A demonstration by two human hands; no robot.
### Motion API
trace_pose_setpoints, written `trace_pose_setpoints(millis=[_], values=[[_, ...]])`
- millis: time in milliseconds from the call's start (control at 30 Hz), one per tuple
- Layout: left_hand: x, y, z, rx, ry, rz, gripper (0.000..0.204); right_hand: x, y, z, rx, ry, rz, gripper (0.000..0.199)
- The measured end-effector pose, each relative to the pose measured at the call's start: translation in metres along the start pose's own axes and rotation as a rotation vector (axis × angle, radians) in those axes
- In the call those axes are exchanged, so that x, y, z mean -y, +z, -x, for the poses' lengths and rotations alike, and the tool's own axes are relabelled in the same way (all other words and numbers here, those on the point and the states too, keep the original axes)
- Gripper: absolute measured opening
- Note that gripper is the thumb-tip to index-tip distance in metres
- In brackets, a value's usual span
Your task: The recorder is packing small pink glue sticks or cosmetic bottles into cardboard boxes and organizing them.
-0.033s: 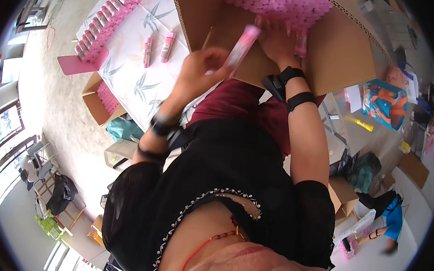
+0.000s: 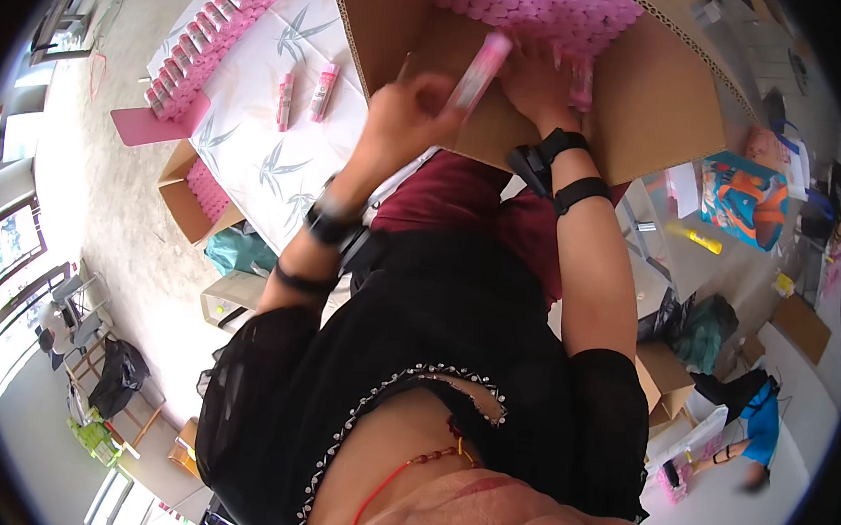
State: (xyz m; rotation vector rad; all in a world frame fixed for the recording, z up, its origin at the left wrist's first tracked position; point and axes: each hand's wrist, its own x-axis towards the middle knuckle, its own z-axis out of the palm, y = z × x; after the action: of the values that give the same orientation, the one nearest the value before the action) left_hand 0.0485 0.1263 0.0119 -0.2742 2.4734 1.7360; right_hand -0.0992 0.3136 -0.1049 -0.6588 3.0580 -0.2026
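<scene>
My left hand (image 2: 406,112) is closed on the lower end of a pink-capped tube (image 2: 480,72), shaped like a glue stick. It tilts up to the right at the opening of a large cardboard box (image 2: 656,113). Inside the box, my right hand (image 2: 537,89) reaches with stretched fingers to the edge of a dense pink layer of packed tubes (image 2: 551,11). Its fingertips are blurred, and their exact contact is unclear. A few tubes (image 2: 581,85) stand out just right of that hand. Two similar tubes, one slim (image 2: 285,102) and one wider (image 2: 323,93), lie on the white tablecloth.
A pink tray (image 2: 164,124) with rows of tubes stands on the leaf-patterned tablecloth (image 2: 255,137) at left. Below the table edge is a smaller cardboard box (image 2: 180,185) holding pink tubes. A blue-orange bag (image 2: 744,200) and a yellow tube (image 2: 704,242) lie right. Another person (image 2: 762,428) is far right.
My left hand has moved slightly up and to the right, carrying the tube farther over the box. My right hand stays at nearly the same spot in the box.
</scene>
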Motion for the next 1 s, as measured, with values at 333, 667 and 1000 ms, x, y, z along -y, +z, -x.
trace_pose_setpoints(millis=[333, 667, 1000], values=[[0.04, 0.042, -0.136, -0.203, 0.19, -0.399, 0.051, 0.0, -0.001, 0.002, -0.058, 0.008, -0.044, 0.06], [0.059, 0.039, -0.144, 0.075, 0.35, -0.378, 0.043, 0.0, 0.001, 0.0, -0.078, -0.001, 0.006, 0.058], [0.042, 0.053, -0.148, 0.055, 0.283, -0.649, 0.031, 0.003, 0.001, -0.007, -0.051, -0.014, 0.0, 0.059]])
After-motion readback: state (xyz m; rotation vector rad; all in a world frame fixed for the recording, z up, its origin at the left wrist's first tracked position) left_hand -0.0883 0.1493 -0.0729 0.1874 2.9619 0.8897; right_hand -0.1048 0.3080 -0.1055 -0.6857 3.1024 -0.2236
